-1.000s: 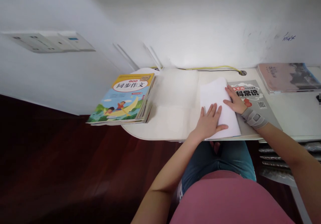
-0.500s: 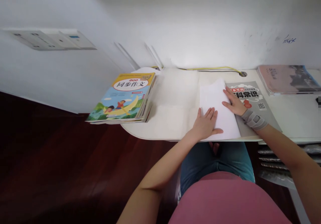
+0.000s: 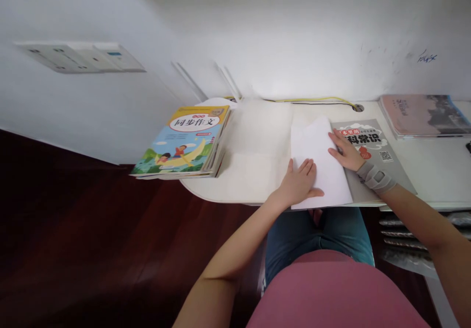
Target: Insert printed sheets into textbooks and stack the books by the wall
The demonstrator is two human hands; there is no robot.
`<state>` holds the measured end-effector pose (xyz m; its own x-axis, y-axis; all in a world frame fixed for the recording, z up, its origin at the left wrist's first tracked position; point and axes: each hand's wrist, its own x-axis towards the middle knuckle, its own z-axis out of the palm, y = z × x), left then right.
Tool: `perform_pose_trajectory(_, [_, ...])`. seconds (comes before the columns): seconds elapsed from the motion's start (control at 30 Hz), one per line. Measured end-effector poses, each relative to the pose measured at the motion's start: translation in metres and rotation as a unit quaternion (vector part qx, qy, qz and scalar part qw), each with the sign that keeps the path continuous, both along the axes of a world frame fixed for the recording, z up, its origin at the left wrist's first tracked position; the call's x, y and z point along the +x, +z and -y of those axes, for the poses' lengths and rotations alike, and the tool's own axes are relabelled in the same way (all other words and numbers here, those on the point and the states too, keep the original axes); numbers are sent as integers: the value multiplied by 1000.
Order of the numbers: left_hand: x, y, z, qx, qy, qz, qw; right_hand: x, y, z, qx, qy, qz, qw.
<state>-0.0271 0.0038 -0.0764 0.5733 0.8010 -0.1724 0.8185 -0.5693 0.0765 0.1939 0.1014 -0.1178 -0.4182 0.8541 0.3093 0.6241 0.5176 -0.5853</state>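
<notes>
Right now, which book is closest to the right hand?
The grey book with the QR code: the right hand rests on it, while the colourful stack and pink book lie apart.

1. The paper (image 3: 316,166) is seen to be smooth, matt and white.
2. The tabletop (image 3: 437,171) is finished in smooth, pale laminate with a low sheen.
3. The grey book (image 3: 382,166) is bound in a matt paper cover.
4. The book stack (image 3: 184,144) is covered in slightly glossy printed paper.
5. The floor (image 3: 84,230) is laid in dark, polished wood.
6. The wall (image 3: 279,34) is coated in matt white paint, scuffed in places.
7. The wrist brace (image 3: 375,177) is made of grey woven cloth.
8. The jeans (image 3: 316,239) are made of blue denim.
</notes>
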Motion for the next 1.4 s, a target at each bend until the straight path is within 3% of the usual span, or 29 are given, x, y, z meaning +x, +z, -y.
perform_pose_trajectory(0.2, [14,1,3,4,-6,27,1000,3,0,-1,2,21,-32,999])
perform_pose_trajectory(0.27, [10,2,-1,9,24,26,999,4,-1,-2,-2,18,-34,999])
perform_pose_trajectory(0.37, [-10,5,-10,80,176,41,980,5,-3,-3,-7,2,-25,1000])
perform_pose_trajectory(0.43, [-30,6,-15,136,308,53,940,4,-4,-3,-7,-4,-22,1000])
perform_pose_trajectory(0.53, [-61,5,-21,110,402,80,905,2,-6,-2,-3,-5,-20,1000])
perform_pose_trajectory(0.63, [-77,6,-22,32,373,179,910,1,-6,-1,-3,-7,-20,1000])
perform_pose_trajectory(0.73, [-79,18,-22,61,326,293,896,2,-5,-1,-5,-20,-33,999])
perform_pose_trajectory(0.83, [-77,35,-24,89,306,344,883,2,-3,-1,-1,-21,-51,998])
perform_pose_trajectory(0.93, [-82,39,-31,88,319,355,874,-8,-3,-1,0,-20,-41,999])
perform_pose_trajectory(1.07, [-106,22,-43,70,349,357,864,-34,-5,-1,0,-34,4,999])
perform_pose_trajectory(1.13, [-119,15,-43,67,357,321,875,-45,-6,-1,2,-34,20,999])
perform_pose_trajectory(1.23, [-115,15,-31,146,351,204,902,-53,-7,-1,10,-38,29,999])
perform_pose_trajectory(1.33, [-76,20,-15,204,258,106,938,-52,-8,-2,13,-42,31,999])
perform_pose_trajectory(1.4, [-40,20,-10,135,98,78,983,-48,-9,-3,13,-34,25,999])
